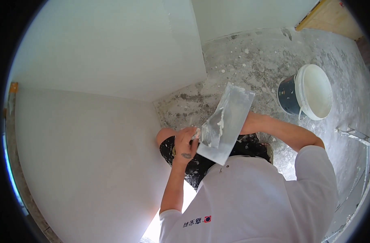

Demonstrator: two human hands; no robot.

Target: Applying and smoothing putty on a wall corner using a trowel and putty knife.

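My right hand (250, 123) is mostly hidden behind a wide rectangular metal plastering trowel (233, 121), gripping it from the back so its flat face tilts up. White putty (211, 133) is smeared on the trowel's left half, with a thin ridge running along the blade. At the trowel's left edge is my left hand (186, 142), fingers curled closed. White paste clings near its fingertips, and what it grips there is too small to make out. Below both hands are my paint-spattered dark shorts (197, 168).
A dark bucket (288, 95) with a white rim and pale inside stands on the stained concrete floor (250, 56) to the right. Pale walls (91, 158) close in on the left and ahead, meeting in corners. A metal ladder (357, 137) is at the far right, and a wooden board (335, 18) at the far right corner.
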